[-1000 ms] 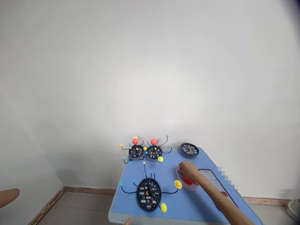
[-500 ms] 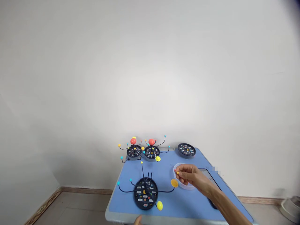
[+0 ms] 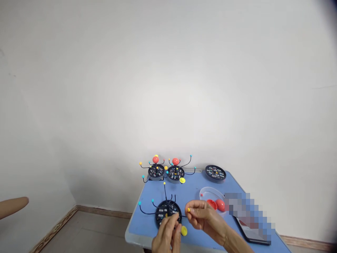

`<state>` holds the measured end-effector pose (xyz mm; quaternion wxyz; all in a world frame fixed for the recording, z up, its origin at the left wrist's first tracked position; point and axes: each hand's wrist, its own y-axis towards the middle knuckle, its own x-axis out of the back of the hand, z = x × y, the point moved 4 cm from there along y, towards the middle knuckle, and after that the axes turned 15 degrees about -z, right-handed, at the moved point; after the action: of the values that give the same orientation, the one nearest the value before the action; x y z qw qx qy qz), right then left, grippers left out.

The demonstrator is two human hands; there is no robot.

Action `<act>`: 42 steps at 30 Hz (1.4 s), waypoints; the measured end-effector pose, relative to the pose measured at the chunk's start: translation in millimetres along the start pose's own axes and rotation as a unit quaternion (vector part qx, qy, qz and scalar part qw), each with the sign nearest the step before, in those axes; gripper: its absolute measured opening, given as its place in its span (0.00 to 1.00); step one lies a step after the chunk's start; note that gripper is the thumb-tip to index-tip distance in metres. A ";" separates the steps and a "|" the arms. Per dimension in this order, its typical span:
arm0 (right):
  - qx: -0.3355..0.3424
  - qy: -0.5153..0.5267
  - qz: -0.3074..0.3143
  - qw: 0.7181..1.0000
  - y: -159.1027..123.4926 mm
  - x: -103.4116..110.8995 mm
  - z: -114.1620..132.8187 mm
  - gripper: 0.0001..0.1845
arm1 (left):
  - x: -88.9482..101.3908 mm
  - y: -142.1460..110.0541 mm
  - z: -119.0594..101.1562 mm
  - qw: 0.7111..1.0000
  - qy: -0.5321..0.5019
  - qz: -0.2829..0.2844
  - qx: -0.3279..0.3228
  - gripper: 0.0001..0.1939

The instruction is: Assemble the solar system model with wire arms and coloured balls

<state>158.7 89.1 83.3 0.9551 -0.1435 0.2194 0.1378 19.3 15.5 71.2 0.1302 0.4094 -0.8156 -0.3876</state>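
A black round solar-system model base (image 3: 167,213) with thin black arms and small coloured balls stands near the front of the blue table (image 3: 150,196). My left hand (image 3: 166,236) reaches up to its front edge, fingers pinched at a part I cannot make out. My right hand (image 3: 204,219) is just right of the base and pinches a small yellow ball (image 3: 188,210). A yellow ball (image 3: 183,230) on an arm sits between the two hands. Behind my right hand a clear dish (image 3: 210,194) holds red half-spheres (image 3: 216,204).
Two assembled models with red centre balls (image 3: 156,169) (image 3: 176,170) stand at the table's back edge, and a bare black base (image 3: 215,172) sits at the back right. A phone (image 3: 250,233) lies at the right edge. A skin-coloured shape (image 3: 13,206) shows at the far left.
My right hand left the clear dish with a small yellow ball and came over beside the front base. My left hand rose from the table's front edge to the base.
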 end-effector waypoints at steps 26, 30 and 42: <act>0.049 -0.133 0.066 0.988 3.6 -31.4 0.0 0.20 | 1.0 14.9 8.9 0.989 -0.044 0.089 -0.106 0.14; 0.112 -0.198 0.004 0.974 27.0 -23.2 30.8 0.17 | -5.7 22.4 31.4 0.993 0.076 0.063 -0.069 0.15; 0.128 -0.335 -0.033 0.933 107.7 -10.1 27.6 0.07 | -49.8 18.6 80.1 0.955 0.212 0.204 0.041 0.23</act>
<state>125.3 195.4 88.8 0.9874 0.0279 -0.1027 0.1173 -2.2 102.6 36.8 0.3592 0.3118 -0.8509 -0.2230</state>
